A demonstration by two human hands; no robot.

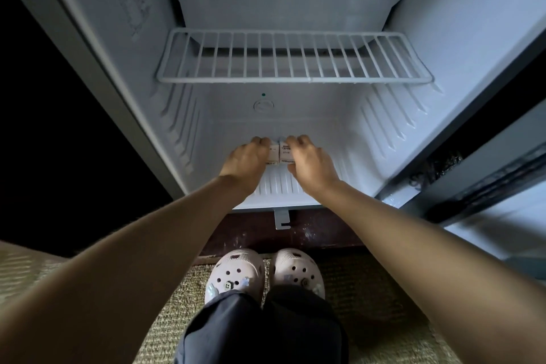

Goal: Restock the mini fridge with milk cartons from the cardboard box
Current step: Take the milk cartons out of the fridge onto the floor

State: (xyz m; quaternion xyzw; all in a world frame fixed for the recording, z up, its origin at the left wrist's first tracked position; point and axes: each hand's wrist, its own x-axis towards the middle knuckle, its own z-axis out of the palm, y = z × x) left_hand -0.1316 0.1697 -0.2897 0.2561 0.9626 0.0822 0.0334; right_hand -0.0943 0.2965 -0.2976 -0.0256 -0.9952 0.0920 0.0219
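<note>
Head view, left hand [246, 158] grasping left carton [274, 154], right hand [310, 163] grasping right carton [286, 154], both small, white, on mini fridge [351, 156] floor.

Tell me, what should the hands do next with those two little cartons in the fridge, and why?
Probably let go of both and draw back. The left hand grips the left carton and the right hand grips the right carton. They stand side by side, low on the fridge floor, and seem to be set down already, so holding on would gain little.
</note>
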